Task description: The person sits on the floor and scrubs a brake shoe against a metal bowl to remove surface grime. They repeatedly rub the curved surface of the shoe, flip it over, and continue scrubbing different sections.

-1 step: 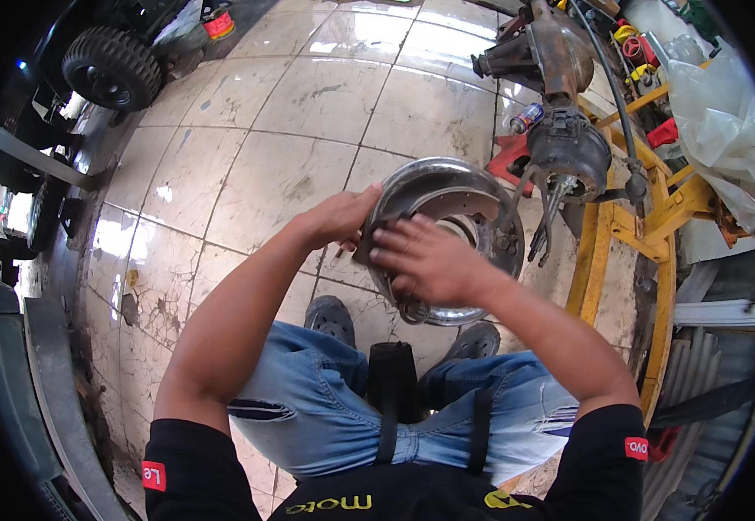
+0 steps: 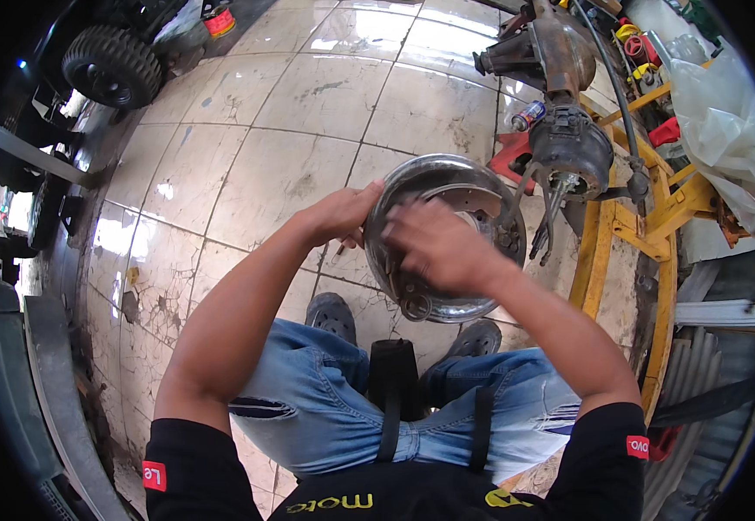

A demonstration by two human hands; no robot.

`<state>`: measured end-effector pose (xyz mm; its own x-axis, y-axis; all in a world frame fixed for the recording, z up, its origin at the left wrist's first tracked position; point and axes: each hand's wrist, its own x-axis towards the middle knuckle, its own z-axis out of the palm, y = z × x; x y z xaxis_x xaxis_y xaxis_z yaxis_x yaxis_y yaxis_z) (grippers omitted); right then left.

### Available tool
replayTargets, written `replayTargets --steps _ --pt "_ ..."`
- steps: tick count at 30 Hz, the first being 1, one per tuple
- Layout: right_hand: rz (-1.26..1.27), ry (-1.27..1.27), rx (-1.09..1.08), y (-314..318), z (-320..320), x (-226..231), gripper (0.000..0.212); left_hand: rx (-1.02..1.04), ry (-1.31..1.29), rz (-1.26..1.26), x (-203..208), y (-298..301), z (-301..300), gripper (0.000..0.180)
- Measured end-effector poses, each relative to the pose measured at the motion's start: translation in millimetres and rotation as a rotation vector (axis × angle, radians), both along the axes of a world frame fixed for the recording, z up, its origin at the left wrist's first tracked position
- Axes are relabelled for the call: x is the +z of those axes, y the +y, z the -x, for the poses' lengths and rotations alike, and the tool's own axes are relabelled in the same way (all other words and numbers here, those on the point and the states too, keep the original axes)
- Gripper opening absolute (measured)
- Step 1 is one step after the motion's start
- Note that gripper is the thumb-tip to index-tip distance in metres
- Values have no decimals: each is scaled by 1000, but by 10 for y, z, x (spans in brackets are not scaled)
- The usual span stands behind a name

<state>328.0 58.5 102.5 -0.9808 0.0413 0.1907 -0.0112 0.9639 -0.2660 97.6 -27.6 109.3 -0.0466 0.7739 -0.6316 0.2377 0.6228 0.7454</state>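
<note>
A round, shiny metal brake drum (image 2: 451,310) with a curved brake shoe and other fittings inside stands tilted in front of my feet. Its left rim is gripped by my left hand (image 2: 350,214), with the fingers partly hidden. My right hand (image 2: 447,247) reaches over the drum's inside, back of the hand upward. Motion smears its fingers, so what they touch or hold does not show. Just below that hand, a small metal ring (image 2: 416,305) sits at the drum's lower edge.
Right of the drum, a rusty axle assembly (image 2: 560,65) rests near a yellow metal stand (image 2: 655,221). Beside it are a red metal piece (image 2: 510,156) and a spray can (image 2: 528,115). A vehicle tyre (image 2: 111,68) is at the far left, on the tiled floor.
My right hand has slid from the drum's left rim inward to the right and slightly up. A dark patch under its fingers no longer shows. My left hand stays on the rim.
</note>
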Motion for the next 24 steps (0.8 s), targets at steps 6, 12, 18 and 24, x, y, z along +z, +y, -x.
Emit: replayTargets --steps 6,12,18,24 --pt "-46 -32 -46 -183 16 -18 53 -16 32 9 77 55 -36 78" --pt "-30 35 -238 60 -48 -46 47 -31 112 -57 10 55 -55 79" --pt "37 26 40 -188 60 36 45 -28 173 -73 -17 27 -3 79" --pt "-52 42 -198 -159 17 -58 50 -10 153 -90 0 28 0 76"
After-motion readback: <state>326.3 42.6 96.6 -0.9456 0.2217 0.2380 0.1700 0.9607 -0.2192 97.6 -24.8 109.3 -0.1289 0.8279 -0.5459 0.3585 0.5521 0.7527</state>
